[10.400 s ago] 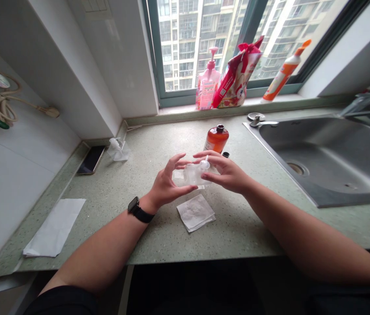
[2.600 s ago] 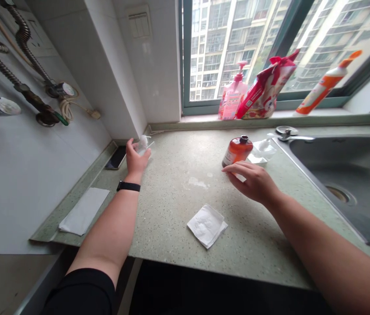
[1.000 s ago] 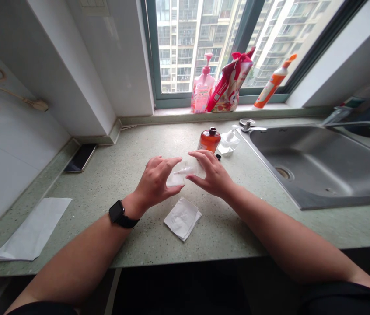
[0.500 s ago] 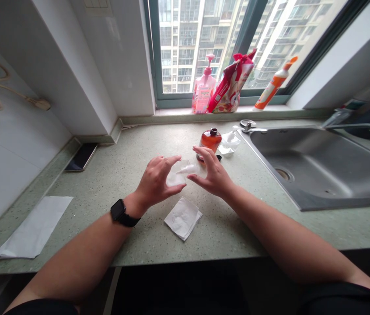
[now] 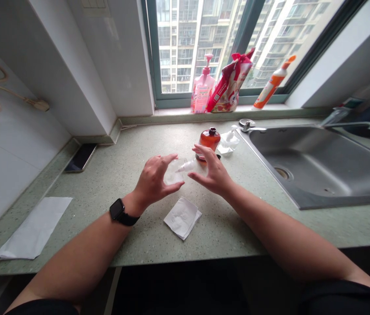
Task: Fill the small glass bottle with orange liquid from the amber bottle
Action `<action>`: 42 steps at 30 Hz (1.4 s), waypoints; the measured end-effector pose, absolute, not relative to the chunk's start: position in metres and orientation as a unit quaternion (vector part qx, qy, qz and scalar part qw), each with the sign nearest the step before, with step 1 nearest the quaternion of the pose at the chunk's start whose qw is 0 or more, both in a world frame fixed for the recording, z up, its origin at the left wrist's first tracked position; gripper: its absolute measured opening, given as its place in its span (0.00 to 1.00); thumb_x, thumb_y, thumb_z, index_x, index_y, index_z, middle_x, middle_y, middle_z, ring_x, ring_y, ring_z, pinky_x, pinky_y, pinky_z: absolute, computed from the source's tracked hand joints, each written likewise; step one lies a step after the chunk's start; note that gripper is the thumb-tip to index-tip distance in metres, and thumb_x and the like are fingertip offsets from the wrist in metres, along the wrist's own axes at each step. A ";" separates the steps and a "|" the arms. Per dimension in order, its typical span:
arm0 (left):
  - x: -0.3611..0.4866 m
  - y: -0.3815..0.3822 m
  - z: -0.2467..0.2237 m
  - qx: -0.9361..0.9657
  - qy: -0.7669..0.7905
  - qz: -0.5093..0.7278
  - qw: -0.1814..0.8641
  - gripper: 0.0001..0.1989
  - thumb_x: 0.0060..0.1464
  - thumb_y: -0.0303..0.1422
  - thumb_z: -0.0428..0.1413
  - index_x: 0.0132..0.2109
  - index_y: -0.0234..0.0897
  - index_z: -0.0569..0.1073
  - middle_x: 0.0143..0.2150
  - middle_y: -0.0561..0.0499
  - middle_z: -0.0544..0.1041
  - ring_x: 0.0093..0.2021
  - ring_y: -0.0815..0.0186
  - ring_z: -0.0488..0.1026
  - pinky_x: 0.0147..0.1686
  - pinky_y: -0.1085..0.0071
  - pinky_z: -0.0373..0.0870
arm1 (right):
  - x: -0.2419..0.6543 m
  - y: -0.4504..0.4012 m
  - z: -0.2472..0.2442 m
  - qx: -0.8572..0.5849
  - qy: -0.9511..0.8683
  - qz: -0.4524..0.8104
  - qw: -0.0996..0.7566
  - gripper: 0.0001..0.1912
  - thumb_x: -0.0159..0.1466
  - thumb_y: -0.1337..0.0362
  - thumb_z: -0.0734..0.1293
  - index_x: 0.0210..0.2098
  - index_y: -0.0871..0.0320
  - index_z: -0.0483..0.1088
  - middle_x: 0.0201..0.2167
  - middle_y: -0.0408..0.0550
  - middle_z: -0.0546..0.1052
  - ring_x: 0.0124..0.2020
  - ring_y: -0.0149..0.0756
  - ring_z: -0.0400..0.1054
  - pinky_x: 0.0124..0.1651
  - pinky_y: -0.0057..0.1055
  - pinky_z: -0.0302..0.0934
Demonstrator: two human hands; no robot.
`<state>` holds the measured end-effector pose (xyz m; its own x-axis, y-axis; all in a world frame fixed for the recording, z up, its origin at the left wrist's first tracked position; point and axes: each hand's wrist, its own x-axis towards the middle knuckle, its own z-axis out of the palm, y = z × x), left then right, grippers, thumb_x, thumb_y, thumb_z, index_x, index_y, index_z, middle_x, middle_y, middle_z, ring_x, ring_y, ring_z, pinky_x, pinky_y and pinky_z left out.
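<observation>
My left hand (image 5: pixel 154 179), with a black watch (image 5: pixel 117 209) at its wrist, curves round a clear, see-through container (image 5: pixel 173 173). Its thumb and fingers are wide apart, and a firm grip does not show. Opposite it, my right hand (image 5: pixel 213 173) is bent in a similar C shape, fingers apart. A small clear bottle with a pointed nozzle (image 5: pixel 186 166) lies between the hands, its tip to the left; its right part is hard to make out. Behind the right fingers stands an uncapped amber bottle (image 5: pixel 210 138), beside a black cap (image 5: pixel 218 156).
Folded white tissue (image 5: pixel 183 218) lies nearer me. A small clear pump bottle (image 5: pixel 228 141) stands left of the sink (image 5: pixel 298 203). A phone (image 5: pixel 80 157) and white paper (image 5: pixel 36 227) are at left. A pink pump bottle (image 5: pixel 202 92), red pouch (image 5: pixel 232 85) and orange bottle (image 5: pixel 271 89) line the sill.
My left hand has shifted slightly to the left, widening the gap between the hands a little. Both hands keep their curved shape.
</observation>
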<state>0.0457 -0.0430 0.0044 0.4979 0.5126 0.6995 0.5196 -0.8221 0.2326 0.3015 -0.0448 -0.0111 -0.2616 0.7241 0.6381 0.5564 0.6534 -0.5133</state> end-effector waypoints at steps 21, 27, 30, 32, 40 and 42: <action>0.044 -0.039 0.000 -0.880 -0.293 -0.374 0.021 0.40 0.61 0.48 0.67 0.72 0.42 0.62 0.61 0.42 0.82 0.58 0.49 0.79 0.67 0.46 0.68 | 0.300 -0.044 -0.004 -0.413 -0.786 0.114 0.446 0.20 0.67 0.42 0.73 0.43 0.51 0.72 0.49 0.53 0.77 0.52 0.48 0.74 0.57 0.50 0.73; 0.043 -0.037 -0.001 -0.881 -0.309 -0.357 0.022 0.39 0.62 0.46 0.66 0.73 0.42 0.61 0.62 0.42 0.81 0.58 0.48 0.77 0.68 0.45 0.66 | 0.301 -0.047 0.004 -0.403 -0.799 0.103 0.434 0.12 0.70 0.51 0.72 0.45 0.51 0.74 0.47 0.52 0.78 0.50 0.46 0.75 0.55 0.48 0.73; 0.041 -0.036 -0.001 -0.878 -0.317 -0.357 0.024 0.40 0.62 0.44 0.67 0.74 0.43 0.61 0.63 0.42 0.80 0.60 0.47 0.77 0.69 0.45 0.65 | 0.304 -0.048 0.009 -0.400 -0.798 0.095 0.440 0.10 0.69 0.54 0.72 0.45 0.50 0.74 0.47 0.52 0.78 0.51 0.47 0.75 0.54 0.47 0.73; 0.039 -0.035 -0.001 -0.875 -0.322 -0.359 0.027 0.40 0.61 0.43 0.67 0.74 0.42 0.61 0.64 0.41 0.80 0.61 0.47 0.76 0.69 0.45 0.64 | 0.307 -0.047 0.012 -0.401 -0.796 0.086 0.445 0.09 0.68 0.56 0.72 0.45 0.50 0.74 0.47 0.52 0.78 0.51 0.47 0.76 0.52 0.46 0.74; 0.033 -0.029 0.001 -0.860 -0.349 -0.370 0.042 0.38 0.62 0.39 0.66 0.73 0.41 0.62 0.62 0.41 0.80 0.58 0.47 0.77 0.69 0.44 0.64 | 0.325 -0.039 0.014 -0.408 -0.815 0.023 0.410 0.07 0.67 0.59 0.72 0.45 0.49 0.73 0.46 0.51 0.78 0.52 0.50 0.75 0.55 0.51 0.73; 0.032 -0.028 0.001 -0.860 -0.354 -0.365 0.040 0.38 0.62 0.39 0.66 0.73 0.42 0.61 0.62 0.41 0.80 0.58 0.47 0.77 0.69 0.44 0.63 | 0.328 -0.038 0.014 -0.411 -0.825 0.008 0.388 0.07 0.67 0.59 0.72 0.45 0.49 0.74 0.46 0.52 0.78 0.51 0.50 0.75 0.56 0.52 0.72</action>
